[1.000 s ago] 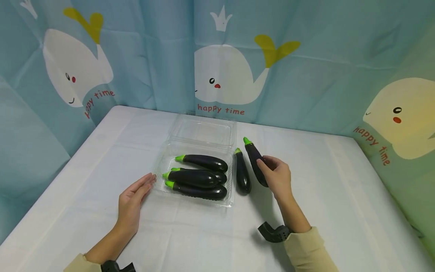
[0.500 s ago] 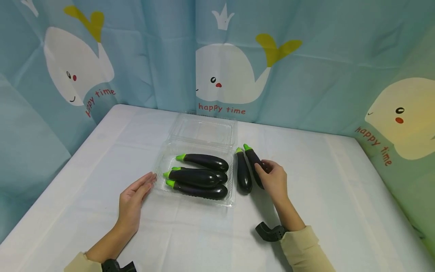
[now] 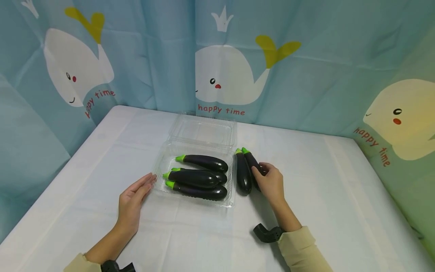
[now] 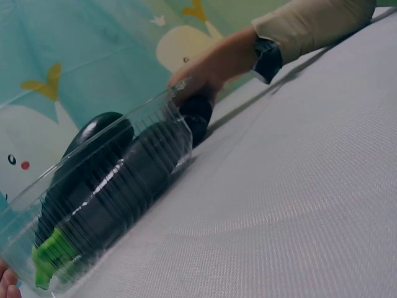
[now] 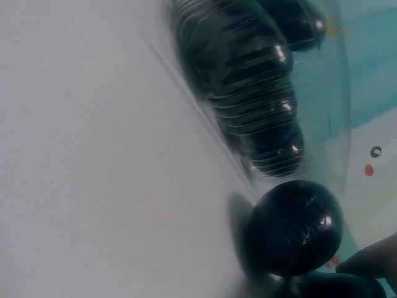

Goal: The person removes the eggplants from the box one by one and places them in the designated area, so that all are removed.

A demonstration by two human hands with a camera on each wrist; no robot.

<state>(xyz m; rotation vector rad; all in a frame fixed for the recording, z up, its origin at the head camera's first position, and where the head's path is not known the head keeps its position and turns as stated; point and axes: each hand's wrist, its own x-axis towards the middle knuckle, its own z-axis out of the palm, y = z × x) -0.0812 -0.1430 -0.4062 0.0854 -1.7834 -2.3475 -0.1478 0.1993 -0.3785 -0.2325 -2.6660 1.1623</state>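
Observation:
My right hand [image 3: 272,183] grips a dark purple eggplant [image 3: 251,159] with a green stem, right beside another eggplant [image 3: 242,173] that lies along the box's right side. The clear plastic box [image 3: 190,147] has its lid [image 3: 204,130] laid back behind it. Inside it lie several eggplants [image 3: 201,162], some stacked on others. At the box's left edge my left hand [image 3: 130,204] rests with fairly straight fingers touching the rim. In the right wrist view the blunt end of an eggplant [image 5: 294,230] hides most of the gripped one.
A white cloth [image 3: 190,238] covers the table. Behind and on both sides hangs a blue-green curtain [image 3: 163,68] with whale prints, close to the open lid. Black wrist camera mounts [image 3: 268,233] sit on both forearms.
My right hand has moved left and slightly toward me, lowering its eggplant beside the one lying right of the box. My left hand and the box have stayed put.

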